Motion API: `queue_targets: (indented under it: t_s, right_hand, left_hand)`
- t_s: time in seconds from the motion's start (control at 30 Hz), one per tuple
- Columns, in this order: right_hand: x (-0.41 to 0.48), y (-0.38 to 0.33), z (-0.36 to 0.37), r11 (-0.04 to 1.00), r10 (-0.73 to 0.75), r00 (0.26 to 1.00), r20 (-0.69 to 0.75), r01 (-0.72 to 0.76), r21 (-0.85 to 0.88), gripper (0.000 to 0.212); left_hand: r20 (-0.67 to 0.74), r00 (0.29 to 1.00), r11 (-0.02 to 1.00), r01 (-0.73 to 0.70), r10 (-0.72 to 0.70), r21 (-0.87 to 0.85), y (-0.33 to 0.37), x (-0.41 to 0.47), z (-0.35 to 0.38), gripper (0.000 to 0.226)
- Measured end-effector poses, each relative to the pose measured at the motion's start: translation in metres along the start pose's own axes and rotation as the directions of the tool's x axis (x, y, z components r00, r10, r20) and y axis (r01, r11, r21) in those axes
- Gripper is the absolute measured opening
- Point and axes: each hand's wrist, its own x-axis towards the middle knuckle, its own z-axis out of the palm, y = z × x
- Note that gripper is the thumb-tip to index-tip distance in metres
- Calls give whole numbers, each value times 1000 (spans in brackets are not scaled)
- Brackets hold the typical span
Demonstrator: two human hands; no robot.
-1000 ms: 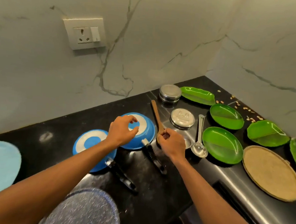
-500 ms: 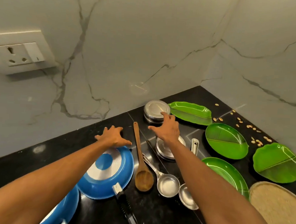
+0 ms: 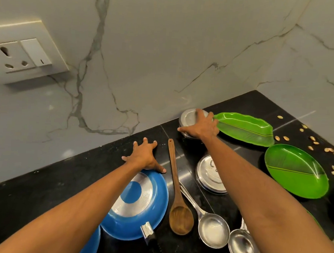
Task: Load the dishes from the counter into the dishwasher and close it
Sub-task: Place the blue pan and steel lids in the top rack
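blue pan (image 3: 136, 208): upside down | wooden spoon (image 3: 178, 204): bowl up, beside pan | steel tin (image 3: 188, 116): partly hidden, seemingly lidded

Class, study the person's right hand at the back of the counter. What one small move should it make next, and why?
Probably curl the fingers round the steel container and lift it. The right hand lies spread over its lid without gripping yet, and the container must go to the dishwasher. The left hand rests flat at the far rim of the upturned blue pan.

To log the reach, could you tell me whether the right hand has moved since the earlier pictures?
Yes: the right hand went from the wooden spoon back toward the wall, onto the round steel container.
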Motion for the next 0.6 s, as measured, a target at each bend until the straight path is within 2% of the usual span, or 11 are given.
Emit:
queue_targets:
  t_s: [0.27,0.3,0.37,0.43,0.5,0.6]
  right_hand:
    - [-39,7,-9,994,-56,994,-99,65,92,101]
    - [-49,9,-12,992,-65,992,-111,77,104,101]
    - [-69,12,-17,987,-81,989,-126,97,131,102]
    - [-93,17,-23,981,-91,986,-136,112,156,103]
    - [-116,22,-27,978,-91,987,-131,113,174,103]
    - [-162,31,-28,977,-74,988,-135,99,190,101]
  left_hand:
    - [-33,999,996,-18,21,86,-1,9,2,126]
    - [-66,997,996,-25,31,86,-3,9,2,119]
    - [-202,978,999,-42,45,19,-10,3,-2,83]
    - [-366,928,994,-94,69,-50,-16,-13,-6,51]
    - [-490,863,983,-174,125,-56,-21,-36,-10,31]
    - [-578,788,962,-273,214,-16,-32,-82,-8,15]
